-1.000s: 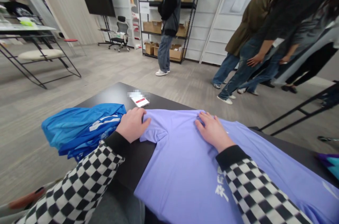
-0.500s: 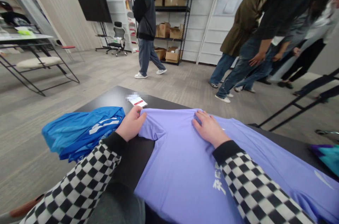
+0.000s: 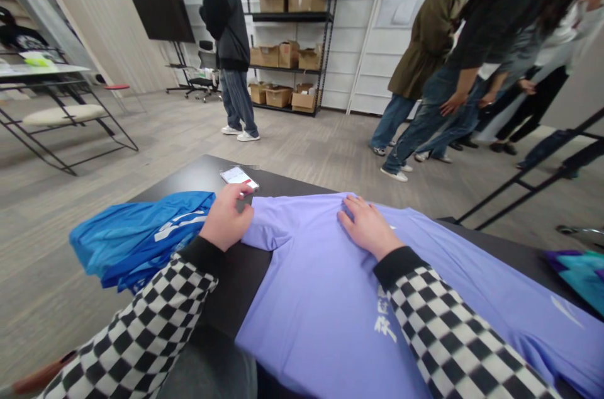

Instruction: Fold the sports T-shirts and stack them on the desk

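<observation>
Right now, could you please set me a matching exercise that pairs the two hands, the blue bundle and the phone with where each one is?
Things:
1. left hand
2. right hand
3. blue fabric bundle
4. phone

Places:
A. far part of the black table
B. spread on the lavender T-shirt
C. at the shirt's left edge
D. heaped at the table's left end

Pairs: 1-C, 2-B, 3-D, 4-A

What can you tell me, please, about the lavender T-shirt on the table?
The lavender T-shirt looks like smooth, thin fabric and lies spread across the black table. White characters and a white curved mark are printed on it. The right hand rests flat on it; the left hand is at its edge.
</observation>
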`<state>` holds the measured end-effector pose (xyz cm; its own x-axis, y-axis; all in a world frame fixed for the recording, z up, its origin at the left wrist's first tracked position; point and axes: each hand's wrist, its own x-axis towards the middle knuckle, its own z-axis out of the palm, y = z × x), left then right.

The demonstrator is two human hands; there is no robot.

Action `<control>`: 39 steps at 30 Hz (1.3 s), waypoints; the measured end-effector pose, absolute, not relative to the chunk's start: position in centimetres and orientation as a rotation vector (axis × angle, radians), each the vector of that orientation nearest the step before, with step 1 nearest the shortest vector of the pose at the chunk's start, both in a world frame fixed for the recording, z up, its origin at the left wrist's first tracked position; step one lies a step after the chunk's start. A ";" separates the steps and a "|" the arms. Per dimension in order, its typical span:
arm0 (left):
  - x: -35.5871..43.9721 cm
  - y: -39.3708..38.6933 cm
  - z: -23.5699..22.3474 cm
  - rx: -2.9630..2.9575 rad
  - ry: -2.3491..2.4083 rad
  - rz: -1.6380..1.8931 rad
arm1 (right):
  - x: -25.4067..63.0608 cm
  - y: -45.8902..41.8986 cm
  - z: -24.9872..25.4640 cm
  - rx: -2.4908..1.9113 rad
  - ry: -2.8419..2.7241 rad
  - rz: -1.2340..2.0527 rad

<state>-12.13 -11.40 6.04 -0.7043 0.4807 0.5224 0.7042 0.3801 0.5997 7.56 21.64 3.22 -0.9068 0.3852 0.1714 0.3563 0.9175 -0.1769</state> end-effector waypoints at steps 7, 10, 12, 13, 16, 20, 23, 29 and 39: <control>-10.0 -12.1 6.1 -1.551 -2.638 -0.540 | 7.5 21.8 3.1 -0.562 -2.873 0.201; -9.4 -11.7 7.1 -1.413 -2.682 -0.410 | 7.5 21.7 3.1 -0.571 -2.870 0.203; -9.1 -10.6 7.8 -1.419 -2.640 -0.394 | 7.5 21.7 3.2 -0.570 -2.873 0.206; -9.0 -9.8 8.1 -1.476 -2.616 -0.393 | 7.6 21.6 3.2 -0.569 -2.878 0.209; -8.9 -7.0 8.3 -1.758 -2.632 -0.355 | 7.6 21.5 3.4 -0.564 -2.887 0.217; -9.5 -4.6 7.2 -1.821 -2.794 -0.286 | 7.7 21.3 3.8 -0.566 -2.890 0.236; -10.4 -4.4 6.7 -1.795 -2.841 -0.313 | 7.9 21.0 4.1 -0.559 -2.902 0.267; -10.1 -1.9 8.0 -1.733 -2.746 -0.172 | 8.2 20.4 4.6 -0.548 -2.863 0.368; -8.3 3.1 3.9 -1.908 -2.610 -0.166 | 8.4 20.3 4.4 -0.499 -2.814 0.405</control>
<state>-8.33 3.09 3.87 -0.3021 0.9531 -0.0172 0.9433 0.3015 0.1389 8.38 20.26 4.39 -0.9089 0.3670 0.1982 0.2963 0.9025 -0.3127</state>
